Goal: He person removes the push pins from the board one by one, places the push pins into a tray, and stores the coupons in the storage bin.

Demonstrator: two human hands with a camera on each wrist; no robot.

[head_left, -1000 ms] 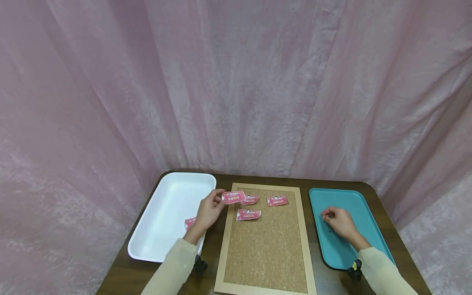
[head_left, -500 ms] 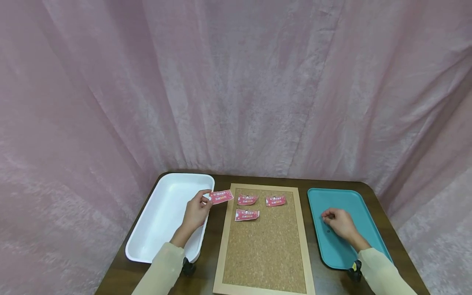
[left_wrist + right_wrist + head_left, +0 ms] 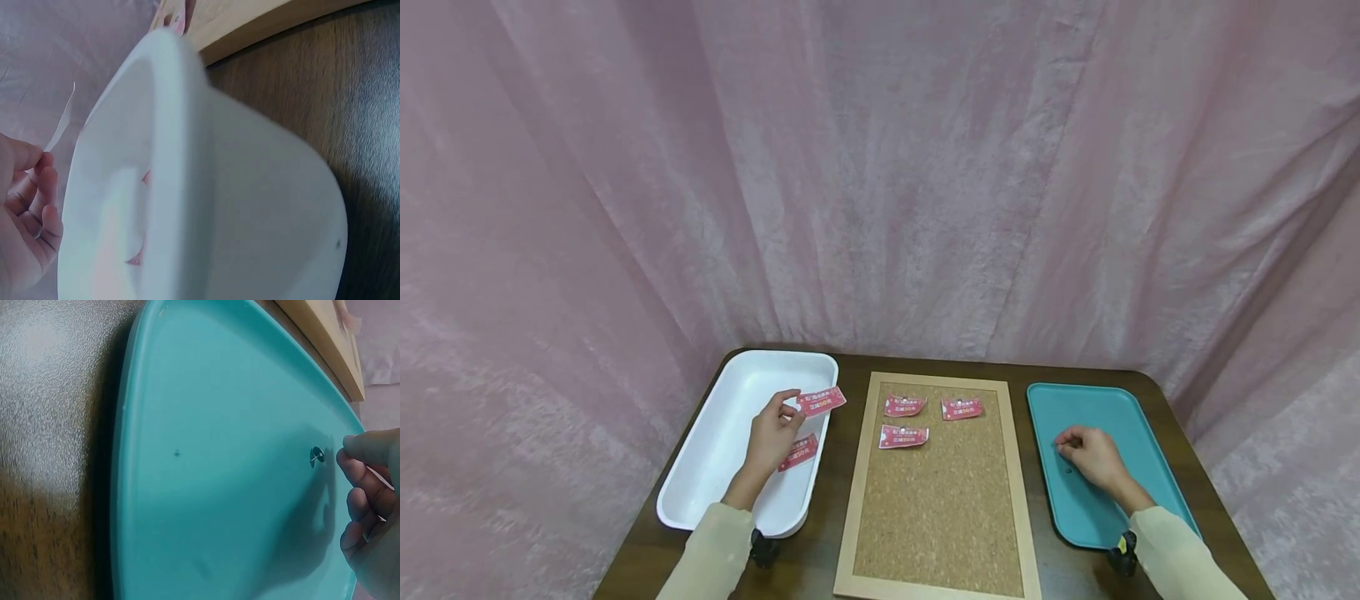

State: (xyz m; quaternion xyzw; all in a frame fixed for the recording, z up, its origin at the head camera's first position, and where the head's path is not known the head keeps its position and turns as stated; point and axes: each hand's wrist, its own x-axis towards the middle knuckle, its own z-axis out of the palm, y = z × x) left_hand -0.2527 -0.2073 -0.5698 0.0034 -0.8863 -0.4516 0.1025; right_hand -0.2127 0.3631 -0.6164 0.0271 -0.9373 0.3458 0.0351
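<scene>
Three coupons (image 3: 904,437) lie on one corkboard (image 3: 940,508), a fourth (image 3: 800,452) in one bin (image 3: 718,467); the left hand (image 3: 771,435) pinches a fifth (image 3: 822,402); whether the right hand (image 3: 1092,458) grips anything, I cannot tell.

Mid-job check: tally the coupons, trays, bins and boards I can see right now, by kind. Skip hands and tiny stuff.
Corkboard: 1
White bin: 1
Teal tray: 1
Pink coupons: 5 visible (3 on the corkboard, 1 in the left hand, 1 in the white bin)
Total: 8

Pink curtain (image 3: 895,183) bhd dk brn wood tbl (image 3: 827,504).
</scene>
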